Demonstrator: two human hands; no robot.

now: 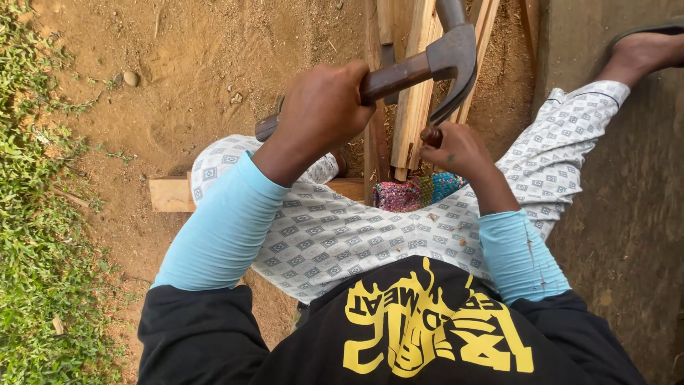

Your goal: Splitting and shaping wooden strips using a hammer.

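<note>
A seated person's left hand clenches the wooden handle of a rusty steel claw hammer above pale, rough-sawn wooden slats. The right hand closes around a dark, rounded tool handle set against the slats, near a multicoloured knitted cloth.

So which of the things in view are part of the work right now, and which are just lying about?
In use:
left hand gripping the hammer
right hand holding a small brown handle
wooden slats

Lying about:
stone
grass
woven cloth
plank
</note>
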